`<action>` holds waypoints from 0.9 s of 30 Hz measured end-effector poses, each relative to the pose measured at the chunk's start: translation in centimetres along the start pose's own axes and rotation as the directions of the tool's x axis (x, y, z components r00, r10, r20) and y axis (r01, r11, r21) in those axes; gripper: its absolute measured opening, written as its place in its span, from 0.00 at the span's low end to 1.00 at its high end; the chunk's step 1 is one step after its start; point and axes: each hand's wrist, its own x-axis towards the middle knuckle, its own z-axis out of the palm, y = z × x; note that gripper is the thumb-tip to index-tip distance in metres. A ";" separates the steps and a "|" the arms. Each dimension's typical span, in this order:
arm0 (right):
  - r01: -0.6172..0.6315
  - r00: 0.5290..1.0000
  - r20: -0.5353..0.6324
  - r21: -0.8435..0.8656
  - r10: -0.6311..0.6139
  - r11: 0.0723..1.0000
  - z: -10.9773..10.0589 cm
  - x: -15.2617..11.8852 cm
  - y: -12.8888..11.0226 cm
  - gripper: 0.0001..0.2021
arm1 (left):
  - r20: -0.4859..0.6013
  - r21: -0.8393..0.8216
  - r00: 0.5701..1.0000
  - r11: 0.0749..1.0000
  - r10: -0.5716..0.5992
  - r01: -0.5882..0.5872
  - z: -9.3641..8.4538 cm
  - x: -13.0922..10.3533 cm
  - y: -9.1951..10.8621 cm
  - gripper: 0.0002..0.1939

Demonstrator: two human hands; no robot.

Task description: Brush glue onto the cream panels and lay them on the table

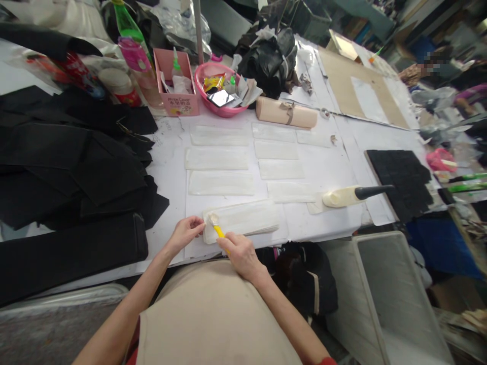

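A small brush (pixel 218 230) with a yellow handle is gripped in my right hand (pixel 241 253). Its pale, coated bristles press on the left end of a stack of whitish translucent strips (pixel 247 217) near the table's front edge. My left hand (pixel 187 234) is closed, thumb and fingertips pinching the stack's left edge. Beyond the stack, several similar single strips (pixel 218 158) lie flat in two groups of rows. To the right, a cream-coated bottle-like container (pixel 340 196) lies on its side, a dark handle sticking out of its mouth.
Black fabric pieces (pixel 76 157) are heaped at left, with a black roll (pixel 76 253) in front. Behind the strips stand a pink box (pixel 178 83), a pink basin (pixel 220 109) and a beige roll (pixel 286 112). A black stack (pixel 399 182) lies right; a plastic bin (pixel 357 284) stands below the edge.
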 end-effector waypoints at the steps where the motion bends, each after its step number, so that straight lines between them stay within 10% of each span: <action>1: 0.038 0.999 0.040 -0.047 -0.036 0.998 0.0 0.0 -0.1 0.10 | 0.005 -0.003 1.000 1.000 0.003 -0.003 0.0 0.0 0.1 0.19; 7: 0.064 0.990 0.124 0.014 -0.065 0.998 -0.9 -1.5 -0.3 0.10 | -0.033 -0.015 0.999 1.000 -0.002 0.002 0.3 -0.3 -0.1 0.19; 12: -0.245 0.966 0.023 0.400 0.257 0.883 -1.3 -3.3 0.6 0.09 | -0.063 0.077 0.997 0.996 0.039 -0.034 0.3 -0.1 -0.7 0.16; 18: -0.456 0.596 -0.182 0.725 0.782 0.517 -1.7 -4.7 4.4 0.12 | -0.020 0.285 0.987 0.947 0.160 -0.148 -0.1 0.3 -0.7 0.12; 22: -0.417 0.386 -0.339 0.766 0.858 0.490 -2.6 -5.0 5.4 0.14 | -0.006 0.322 0.988 0.935 0.157 -0.147 -0.2 0.3 -0.4 0.12; 24: -0.377 0.392 -0.323 0.797 0.861 0.471 -2.6 -4.6 4.7 0.14 | 0.000 0.330 0.988 0.933 0.155 -0.146 -0.2 0.3 -0.3 0.12; 27: -0.317 0.522 -0.140 0.884 0.841 0.343 -1.3 -3.2 3.2 0.14 | 0.008 0.336 0.988 0.931 0.152 -0.146 -0.4 0.3 -0.3 0.13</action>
